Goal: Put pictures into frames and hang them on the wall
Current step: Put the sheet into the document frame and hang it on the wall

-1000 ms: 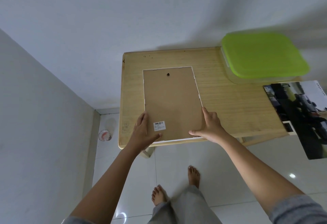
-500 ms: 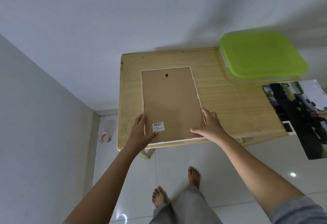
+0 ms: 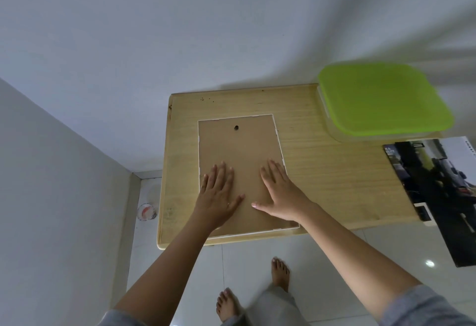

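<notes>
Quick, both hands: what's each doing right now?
Left hand: open, fingers straight, flat on the frame back, gripping nothing.
Right hand: open, flat on the same frame back, gripping nothing.

1 head-worn wide-angle view, steeply down over the table (image 3: 334, 186), apparently near.

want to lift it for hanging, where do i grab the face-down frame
Take the frame by its two long side edges, coming in from the table's near side. It lies flat, back up, so the thin white rim is probably the only purchase.
</notes>
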The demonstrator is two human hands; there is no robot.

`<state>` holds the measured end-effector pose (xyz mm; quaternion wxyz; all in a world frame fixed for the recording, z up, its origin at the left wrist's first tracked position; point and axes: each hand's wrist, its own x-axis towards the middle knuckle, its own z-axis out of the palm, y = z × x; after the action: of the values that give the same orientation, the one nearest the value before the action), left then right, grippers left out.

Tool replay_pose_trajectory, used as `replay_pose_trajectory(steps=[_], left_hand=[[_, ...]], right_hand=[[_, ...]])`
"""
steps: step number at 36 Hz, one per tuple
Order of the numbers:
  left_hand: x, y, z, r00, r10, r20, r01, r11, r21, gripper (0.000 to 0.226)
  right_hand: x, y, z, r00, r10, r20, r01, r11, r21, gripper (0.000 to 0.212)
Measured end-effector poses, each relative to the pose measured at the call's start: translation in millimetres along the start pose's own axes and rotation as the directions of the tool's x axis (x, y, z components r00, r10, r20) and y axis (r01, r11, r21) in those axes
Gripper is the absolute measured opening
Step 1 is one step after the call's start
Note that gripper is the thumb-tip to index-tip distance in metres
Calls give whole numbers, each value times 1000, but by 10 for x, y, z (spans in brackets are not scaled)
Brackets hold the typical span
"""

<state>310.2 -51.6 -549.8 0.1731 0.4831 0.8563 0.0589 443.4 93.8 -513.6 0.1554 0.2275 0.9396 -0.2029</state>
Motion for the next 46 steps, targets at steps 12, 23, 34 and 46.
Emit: replay_pose_trajectory(steps=[12,23,34,46], left_hand=[[45,32,-39,997,-52,58,50,998,26,96],[-404,96,95,912,-396,-112,334,871,-362,78],[-498,122,227,915,-392,-98,322,854,-410,84],[-551,55,143,935,-349,-64,285,847,-448,73]], right_hand=[[28,26,15,1000,12,-24,-12,1000,-9,97],[-154,46,139,900,351,-259,-204,864,461,66],[-219,-90,222,769,597,-228,-240,600,763,27],[-390,-47,6,798,539,-268,-47,499,865,34]])
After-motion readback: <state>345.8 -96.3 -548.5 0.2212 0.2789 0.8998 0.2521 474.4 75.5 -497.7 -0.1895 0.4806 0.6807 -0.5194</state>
